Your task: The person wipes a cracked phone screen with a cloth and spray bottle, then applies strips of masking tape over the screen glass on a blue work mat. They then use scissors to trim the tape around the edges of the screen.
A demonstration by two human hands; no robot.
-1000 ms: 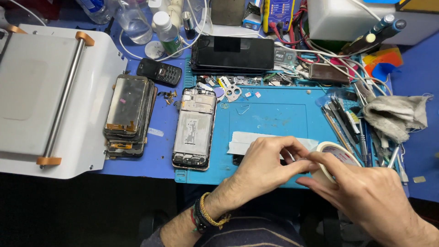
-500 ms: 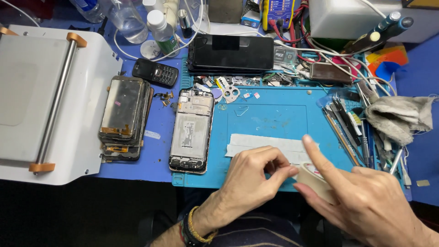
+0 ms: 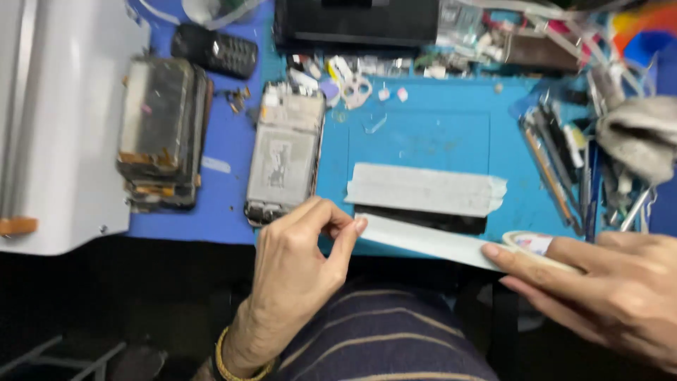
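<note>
Pinching the free end of a strip of masking tape (image 3: 430,241) between thumb and forefinger, the left hand (image 3: 300,264) arches above the blue mat's (image 3: 423,134) near edge, while the right hand's (image 3: 606,289) fingers clamp the tape roll (image 3: 532,247).

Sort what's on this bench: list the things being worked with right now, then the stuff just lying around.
In use:
left hand pinching the tape strip
right hand holding the tape roll
taped dark panel on the blue mat

Lying about:
opened phone
stacked phones
keypad phone
grey cloth
hand tools
</note>
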